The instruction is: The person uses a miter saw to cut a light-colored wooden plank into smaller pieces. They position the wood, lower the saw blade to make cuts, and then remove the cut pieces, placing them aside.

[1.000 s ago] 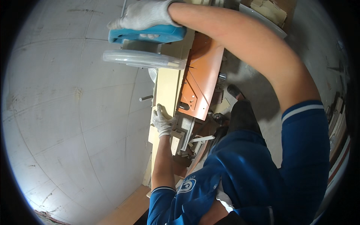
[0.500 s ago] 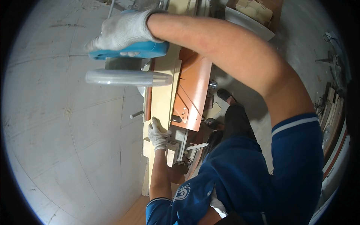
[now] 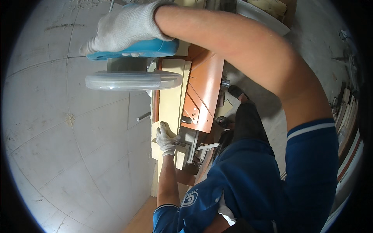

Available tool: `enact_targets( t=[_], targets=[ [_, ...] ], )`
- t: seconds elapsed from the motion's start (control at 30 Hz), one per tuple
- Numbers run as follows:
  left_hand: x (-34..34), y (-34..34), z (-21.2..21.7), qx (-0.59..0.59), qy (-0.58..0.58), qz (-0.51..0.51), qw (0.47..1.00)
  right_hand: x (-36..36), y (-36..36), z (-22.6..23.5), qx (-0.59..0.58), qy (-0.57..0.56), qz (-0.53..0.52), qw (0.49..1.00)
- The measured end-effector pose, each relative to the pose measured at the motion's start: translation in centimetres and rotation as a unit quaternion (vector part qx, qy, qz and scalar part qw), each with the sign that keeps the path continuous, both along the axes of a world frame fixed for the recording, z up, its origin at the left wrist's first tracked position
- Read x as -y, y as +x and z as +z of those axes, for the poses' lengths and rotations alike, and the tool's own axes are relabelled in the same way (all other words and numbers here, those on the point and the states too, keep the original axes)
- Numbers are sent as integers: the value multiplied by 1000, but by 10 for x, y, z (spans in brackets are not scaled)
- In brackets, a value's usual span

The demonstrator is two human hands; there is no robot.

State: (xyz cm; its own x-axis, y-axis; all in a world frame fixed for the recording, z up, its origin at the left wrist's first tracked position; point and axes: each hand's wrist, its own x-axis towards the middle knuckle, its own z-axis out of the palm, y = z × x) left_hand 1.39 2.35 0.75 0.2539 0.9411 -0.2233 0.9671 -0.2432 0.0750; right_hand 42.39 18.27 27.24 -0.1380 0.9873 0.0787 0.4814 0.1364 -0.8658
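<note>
My right hand (image 3: 126, 29), in a pale knitted glove, reaches across the top of the view. It is closed on the blue housing of a miter saw (image 3: 149, 48), whose grip is hidden under the glove. Below the housing is a clear blade guard (image 3: 124, 81). A long cream board (image 3: 169, 101) lies lengthwise under the saw, on its orange-brown base (image 3: 204, 97). My left hand (image 3: 167, 141), gloved too, grips the board on the near side of the guard. A crosswise edge shows in the board just beyond the guard.
A pale wall (image 3: 97, 128) runs close along the left. Beside my left hand stands a short cream offcut (image 3: 181, 155). A box of cream scraps (image 3: 272, 9) is at the far right. Long strips (image 3: 345, 112) lean at the right edge; my shoe (image 3: 237, 93) is on the floor.
The saw and my right hand sit slightly higher and farther left in view. A crosswise edge in the board now shows beyond the guard. My left hand keeps its place on the board.
</note>
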Motion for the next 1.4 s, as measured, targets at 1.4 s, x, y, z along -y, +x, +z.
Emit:
enact_targets(
  t=[1.4],
  targets=[
    [-5,-13,5,64,48,23,996,82,11,-130,-67,9,-27,997]
  ],
)
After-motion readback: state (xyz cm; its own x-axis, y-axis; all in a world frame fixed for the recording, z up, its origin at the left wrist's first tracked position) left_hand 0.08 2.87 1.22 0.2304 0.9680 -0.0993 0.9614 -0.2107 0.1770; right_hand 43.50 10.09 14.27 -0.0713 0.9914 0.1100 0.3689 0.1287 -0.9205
